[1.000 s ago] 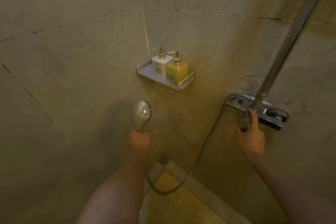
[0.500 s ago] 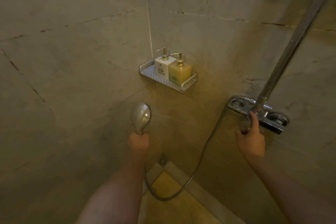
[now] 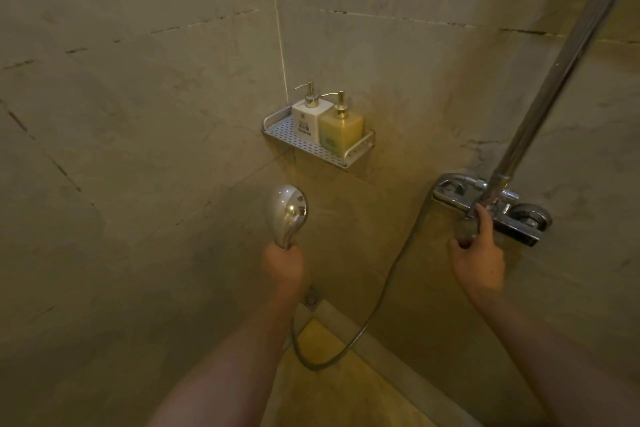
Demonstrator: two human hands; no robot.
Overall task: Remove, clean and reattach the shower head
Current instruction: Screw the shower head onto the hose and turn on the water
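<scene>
Both my bare arms reach forward, each hand busy.

My left hand is fisted round the chrome shower head's handle, held upright; my right hand grips the chrome mixer tap's knob, index finger extended upward.

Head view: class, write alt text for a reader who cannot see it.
A person's left hand grips a chrome shower head by its handle, while the right hand holds a knob on the wall faucet. A hose loops from faucet to handle. Two pump bottles stand on a corner shelf.
</scene>
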